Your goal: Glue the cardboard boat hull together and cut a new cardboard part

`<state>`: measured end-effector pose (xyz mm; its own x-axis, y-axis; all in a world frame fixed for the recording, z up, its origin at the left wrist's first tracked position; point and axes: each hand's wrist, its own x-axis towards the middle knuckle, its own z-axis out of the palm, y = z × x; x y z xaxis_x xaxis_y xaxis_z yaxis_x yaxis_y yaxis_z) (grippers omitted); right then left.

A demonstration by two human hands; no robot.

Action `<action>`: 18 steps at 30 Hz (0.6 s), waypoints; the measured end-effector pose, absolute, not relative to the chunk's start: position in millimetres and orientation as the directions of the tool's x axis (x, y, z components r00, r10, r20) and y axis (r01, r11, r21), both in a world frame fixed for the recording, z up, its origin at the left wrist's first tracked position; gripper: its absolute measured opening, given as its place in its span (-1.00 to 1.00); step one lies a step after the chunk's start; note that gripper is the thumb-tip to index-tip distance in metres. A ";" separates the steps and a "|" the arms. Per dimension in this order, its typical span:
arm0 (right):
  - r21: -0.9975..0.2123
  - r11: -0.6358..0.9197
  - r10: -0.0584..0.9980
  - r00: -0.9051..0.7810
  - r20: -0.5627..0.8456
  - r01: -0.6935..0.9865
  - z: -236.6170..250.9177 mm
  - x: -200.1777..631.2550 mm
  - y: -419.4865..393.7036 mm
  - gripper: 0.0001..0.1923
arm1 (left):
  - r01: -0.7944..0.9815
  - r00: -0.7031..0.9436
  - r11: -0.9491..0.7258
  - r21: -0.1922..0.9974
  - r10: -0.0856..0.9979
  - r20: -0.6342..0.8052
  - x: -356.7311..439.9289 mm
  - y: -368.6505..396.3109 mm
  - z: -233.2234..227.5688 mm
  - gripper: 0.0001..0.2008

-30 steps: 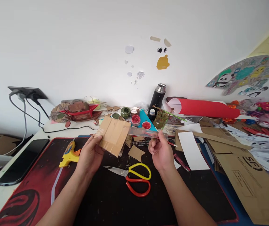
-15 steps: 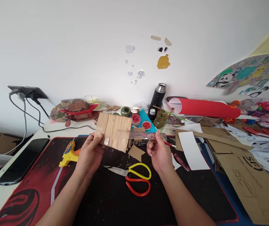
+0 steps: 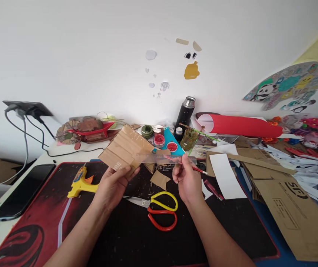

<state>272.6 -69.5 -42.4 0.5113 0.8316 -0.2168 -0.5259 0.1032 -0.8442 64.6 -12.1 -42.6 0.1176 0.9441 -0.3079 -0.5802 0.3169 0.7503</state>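
Note:
My left hand (image 3: 117,185) is closed on the lower edge of a piece of brown cardboard (image 3: 127,146), thumb in front. The cardboard is tilted, with creases and pale printed letters near my thumb. A clear ruler (image 3: 155,158) is pinched by my right hand (image 3: 188,180) at its right end, its left end lapping over the cardboard's lower right edge. Whether the two touch, I cannot tell. Scissors (image 3: 150,207) with one yellow and one red handle lie below, between my forearms. A small cardboard scrap (image 3: 160,180) rests behind them on the black mat (image 3: 136,244).
To the left are a yellow glue gun (image 3: 81,183) and a phone (image 3: 24,191). Paint jars (image 3: 159,140), a black thermos (image 3: 185,116) and a jar with brushes (image 3: 189,139) stand at the back. White paper (image 3: 227,176) and flattened cardboard (image 3: 295,218) lie at right.
The cardboard has turned in my left hand, from nearly level to clearly tilted, and that hand has moved a little right. My right hand still holds the ruler in about the same place.

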 end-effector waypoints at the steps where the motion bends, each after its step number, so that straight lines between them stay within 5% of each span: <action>1: -0.845 0.106 0.831 0.514 -0.214 -0.524 -41.9 272.3 -69.3 -0.44 | -0.572 0.133 0.331 0.751 0.940 -0.313 65.3 -13.6 -42.0 -0.58; 8: -0.842 0.101 0.820 0.523 -0.231 -0.530 -40.8 269.9 -69.4 -0.44 | -0.446 0.299 0.446 0.776 0.892 -0.340 70.5 -25.3 -36.0 -0.38; 18: -0.870 0.131 0.779 0.592 -0.206 -0.475 -42.5 272.4 -67.7 -0.47 | -0.324 0.467 0.521 0.790 0.814 -0.345 65.2 -40.5 -50.0 -0.39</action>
